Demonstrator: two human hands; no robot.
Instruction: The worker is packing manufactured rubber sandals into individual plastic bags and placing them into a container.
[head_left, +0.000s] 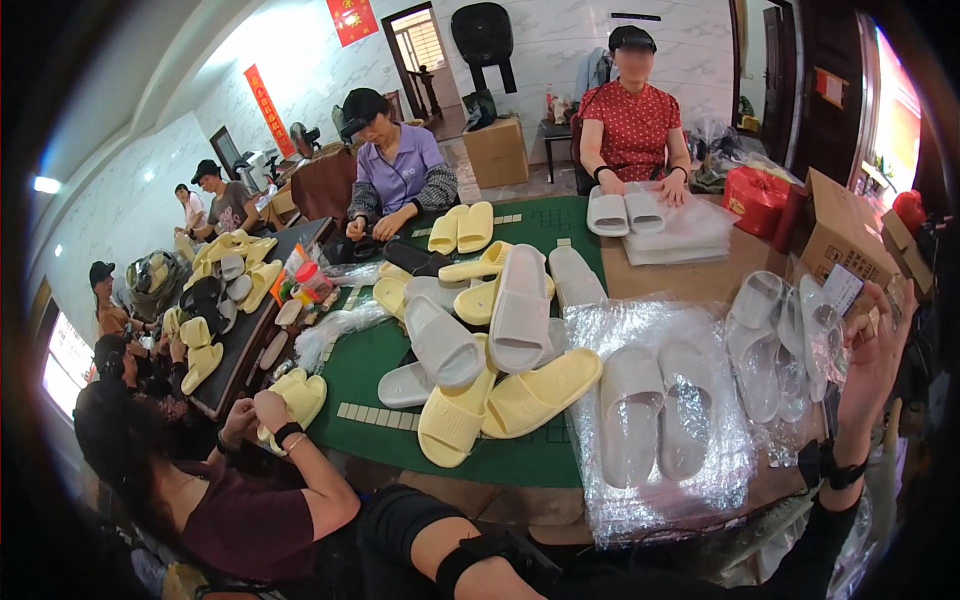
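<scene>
My right hand (872, 350) is raised at the right edge, its fingers stretched upward and apart. Close by its thumb are pale grey slippers in clear bags (818, 325), one with a white label (843, 290); whether the fingertips touch the plastic is hard to make out. Left of these, a pale grey slipper pair (632, 415) lies at a shiny stack of clear plastic bags (610, 515), with plastic glare over the slippers. A heap of cream-yellow slippers (545, 393) and grey slippers (522, 310) spreads over the green mat (360, 365). My left hand is out of view.
A co-worker in red (634, 120) handles grey slippers across the table; one in purple (396, 165) sits farther left. Near left, another co-worker (255, 510) holds yellow slippers (303, 395). Cardboard boxes (845, 235) and a red bundle (755, 203) stand at the far right.
</scene>
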